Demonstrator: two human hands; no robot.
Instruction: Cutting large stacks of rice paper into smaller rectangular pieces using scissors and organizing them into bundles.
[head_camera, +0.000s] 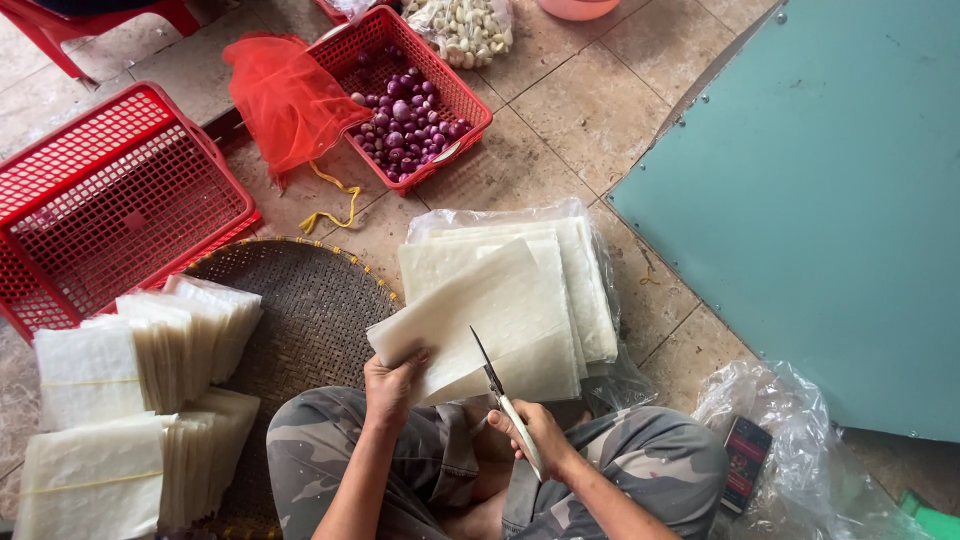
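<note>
Fingers (412, 362) of the left hand (390, 385) were pinched shut on the near edge of a thin white sheet (465, 320), lifting it above the stack of sheets (560, 270) on clear plastic. The right hand (535, 430) was wrapped around the handles of scissors (492, 372), blades parted and biting into the sheet's lower edge. Left of the knees, cut bundles (150, 400) lay on a woven tray (310, 300). Beyond sat an empty red basket (110, 200) and another basket of purple shallots (405, 120).
</note>
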